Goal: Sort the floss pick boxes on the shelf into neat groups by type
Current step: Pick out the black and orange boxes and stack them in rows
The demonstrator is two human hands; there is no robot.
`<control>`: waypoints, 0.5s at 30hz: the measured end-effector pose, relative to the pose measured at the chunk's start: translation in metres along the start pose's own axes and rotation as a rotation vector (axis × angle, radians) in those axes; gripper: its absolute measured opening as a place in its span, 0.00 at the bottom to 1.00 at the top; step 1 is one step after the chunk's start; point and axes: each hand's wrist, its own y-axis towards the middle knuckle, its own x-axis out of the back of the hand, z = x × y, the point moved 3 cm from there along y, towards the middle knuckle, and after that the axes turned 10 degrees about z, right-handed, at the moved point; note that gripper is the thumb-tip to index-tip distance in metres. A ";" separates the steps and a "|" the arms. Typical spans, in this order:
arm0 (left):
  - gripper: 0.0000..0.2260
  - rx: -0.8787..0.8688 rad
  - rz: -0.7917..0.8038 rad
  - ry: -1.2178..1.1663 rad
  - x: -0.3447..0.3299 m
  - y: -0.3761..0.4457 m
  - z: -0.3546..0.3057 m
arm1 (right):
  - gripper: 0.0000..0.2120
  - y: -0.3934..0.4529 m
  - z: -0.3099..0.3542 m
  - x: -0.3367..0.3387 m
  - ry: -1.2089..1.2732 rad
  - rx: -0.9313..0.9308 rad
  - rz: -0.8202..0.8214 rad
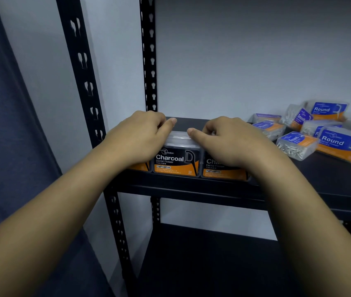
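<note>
Charcoal boxes (176, 161) stand lined up at the shelf (191, 187) front; left hand (137, 136) and right hand (230, 142) rest curled on them, apparently not gripping. Blue boxes (320, 129) remain jumbled.

You're working in dim, cool light w/ a bluish cast. Wall (245, 61) is brightest mid-frame, fading dark toward top. Lower shelf (202, 264) sits in deep shadow. Wide-angle bends the upright post (80, 67); forearms near the edges look soft.
</note>
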 end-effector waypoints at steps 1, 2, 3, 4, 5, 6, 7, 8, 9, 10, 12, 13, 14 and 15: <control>0.21 -0.001 -0.002 0.001 0.000 0.000 -0.001 | 0.23 0.000 0.000 0.000 0.002 0.000 0.001; 0.21 -0.002 -0.004 0.003 0.000 0.000 -0.002 | 0.24 0.001 0.000 0.000 0.006 0.000 0.000; 0.21 -0.001 -0.007 0.006 0.000 0.001 -0.002 | 0.24 0.001 0.000 0.000 0.010 0.000 -0.002; 0.21 0.001 -0.009 0.007 0.000 0.001 -0.002 | 0.24 0.001 0.000 0.000 0.012 0.001 -0.002; 0.21 0.004 -0.010 0.008 0.001 0.001 -0.003 | 0.24 0.001 0.000 0.000 0.011 0.003 -0.003; 0.21 0.007 -0.010 0.009 0.000 0.000 -0.003 | 0.24 0.001 0.000 0.000 0.008 0.005 -0.003; 0.21 0.008 -0.010 0.009 0.000 0.000 -0.003 | 0.24 0.001 0.000 0.000 0.006 0.007 -0.003; 0.21 0.008 -0.010 0.011 0.000 0.000 -0.003 | 0.23 0.002 0.000 0.000 0.005 0.009 -0.003; 0.21 0.008 -0.013 0.014 0.000 0.000 -0.003 | 0.23 0.001 -0.001 0.000 0.007 0.009 -0.004; 0.21 0.009 -0.017 0.017 -0.001 0.000 -0.003 | 0.23 0.001 -0.001 0.000 0.009 0.008 -0.005; 0.21 0.014 -0.025 0.020 -0.001 0.000 -0.003 | 0.23 0.001 -0.001 0.000 0.011 0.006 -0.009; 0.21 0.017 -0.029 0.018 -0.001 0.001 -0.003 | 0.23 0.001 -0.001 0.000 0.013 0.006 -0.011; 0.21 0.021 -0.034 0.016 -0.001 0.001 -0.003 | 0.23 0.002 -0.001 0.000 0.016 0.005 -0.011; 0.22 0.026 -0.040 0.014 -0.001 0.001 -0.003 | 0.23 0.002 -0.001 0.000 0.018 0.004 -0.012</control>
